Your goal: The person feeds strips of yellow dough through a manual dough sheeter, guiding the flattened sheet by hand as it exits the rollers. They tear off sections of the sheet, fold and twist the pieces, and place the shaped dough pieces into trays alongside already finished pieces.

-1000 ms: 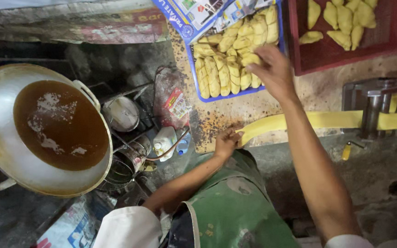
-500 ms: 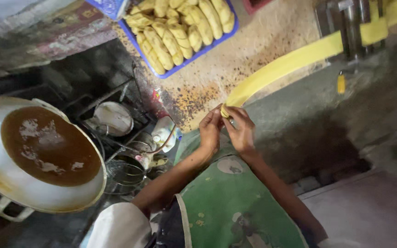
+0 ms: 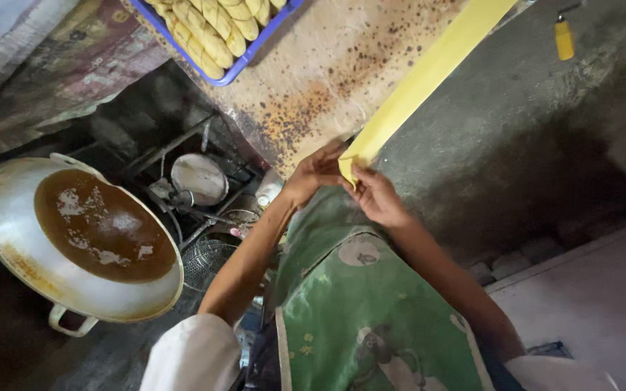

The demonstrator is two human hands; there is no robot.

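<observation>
Beside the floured bench edge, both hands, left hand (image 3: 318,171) and right hand (image 3: 374,194), are pinching the yellow dough strip (image 3: 418,83) end; keeping it untwisted seems wise.

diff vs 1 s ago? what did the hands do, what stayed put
The right hand left the blue tray of folded pieces and came back to the near end of the yellow dough strip. It now pinches that end together with the left hand, which already had it. Unchanged: the wok of dark oil, the tray, and the strip running across the counter.
</observation>
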